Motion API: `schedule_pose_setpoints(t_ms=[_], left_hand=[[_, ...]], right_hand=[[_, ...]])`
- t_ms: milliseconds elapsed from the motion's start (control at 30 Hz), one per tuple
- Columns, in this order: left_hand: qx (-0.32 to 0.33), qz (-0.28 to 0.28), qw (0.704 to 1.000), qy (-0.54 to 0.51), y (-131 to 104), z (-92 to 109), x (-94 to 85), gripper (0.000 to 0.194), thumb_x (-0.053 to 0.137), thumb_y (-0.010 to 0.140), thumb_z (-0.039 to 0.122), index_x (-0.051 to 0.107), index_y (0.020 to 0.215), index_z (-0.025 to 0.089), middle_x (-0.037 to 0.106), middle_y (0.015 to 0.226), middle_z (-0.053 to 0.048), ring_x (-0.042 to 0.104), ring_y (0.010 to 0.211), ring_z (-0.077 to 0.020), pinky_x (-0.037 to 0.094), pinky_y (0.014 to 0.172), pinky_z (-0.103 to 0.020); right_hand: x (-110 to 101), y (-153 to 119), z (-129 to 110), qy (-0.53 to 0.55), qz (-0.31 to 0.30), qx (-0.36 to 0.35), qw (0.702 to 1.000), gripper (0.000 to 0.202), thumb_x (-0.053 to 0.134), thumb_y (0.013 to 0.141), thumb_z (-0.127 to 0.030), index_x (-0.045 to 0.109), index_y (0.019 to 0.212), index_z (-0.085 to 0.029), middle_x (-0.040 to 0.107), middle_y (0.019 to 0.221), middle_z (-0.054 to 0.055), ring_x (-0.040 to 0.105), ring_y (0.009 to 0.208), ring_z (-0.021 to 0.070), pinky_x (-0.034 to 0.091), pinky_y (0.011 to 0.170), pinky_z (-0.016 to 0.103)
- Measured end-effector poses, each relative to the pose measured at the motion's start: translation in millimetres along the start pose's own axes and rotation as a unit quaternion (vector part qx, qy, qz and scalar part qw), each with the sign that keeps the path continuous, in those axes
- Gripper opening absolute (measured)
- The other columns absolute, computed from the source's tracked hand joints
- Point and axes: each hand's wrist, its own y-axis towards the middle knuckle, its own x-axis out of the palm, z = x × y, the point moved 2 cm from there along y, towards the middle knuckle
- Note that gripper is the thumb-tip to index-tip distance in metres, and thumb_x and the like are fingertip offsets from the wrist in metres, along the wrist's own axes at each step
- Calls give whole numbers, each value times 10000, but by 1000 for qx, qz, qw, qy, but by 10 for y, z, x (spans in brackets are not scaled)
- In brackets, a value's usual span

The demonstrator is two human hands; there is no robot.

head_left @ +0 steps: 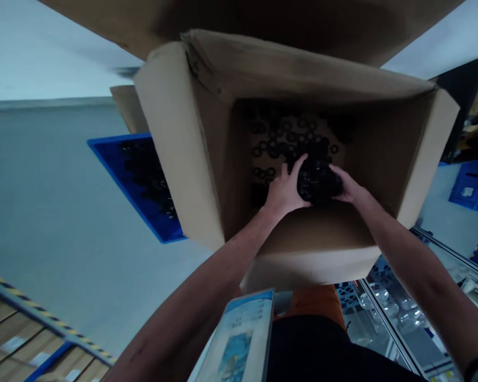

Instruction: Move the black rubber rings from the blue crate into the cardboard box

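Both my arms reach down into a large open cardboard box [175, 159]. My left hand [286, 190] and my right hand [348, 187] cup a heap of small black ring-shaped parts [317, 181] between them, left hand on its left side, right hand on its right. More black rings [281, 139] lie scattered on the box's bottom beyond the hands. The box's inside is dim and the rings' detail is hard to make out.
A blue plastic bin [115, 164] holding dark parts stands on the grey floor to the left of the box. A printed card [239, 339] sits near my body. Blue crates [472, 188] are at the right, a metal rack with clear parts [398, 313] lower right.
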Motion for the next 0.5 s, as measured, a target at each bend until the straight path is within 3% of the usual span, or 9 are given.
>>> schedule_pose_setpoints(t_ms=[300, 400, 500], left_hand=[[77, 18, 996, 29, -673, 662, -777, 1486, 1085, 706, 385, 198, 1897, 376, 511, 1608, -233, 698, 1308, -455, 657, 1049, -559], [103, 26, 994, 14, -868, 787, -966, 1464, 1070, 726, 376, 195, 1900, 384, 509, 1602, -229, 686, 1306, -445, 657, 1035, -541], [125, 44, 991, -3, -1048, 875, -1101, 1426, 1055, 763, 407, 199, 1902, 387, 506, 1595, -234, 677, 1301, -437, 657, 1015, -533]], right_hand=[[388, -1309, -392, -72, 160, -45, 983, 692, 767, 751, -922, 746, 1029, -288, 827, 1063, 139, 755, 1279, 461, 680, 1077, 713], [497, -1670, -457, -98, 206, -38, 973, 776, 737, 707, -971, 769, 1090, -296, 830, 1091, 144, 783, 1199, 460, 695, 1005, 727], [554, -1934, -525, -159, 220, -69, 960, 870, 605, 762, -1032, 776, 1225, -316, 836, 1140, 149, 804, 1136, 443, 703, 912, 729]])
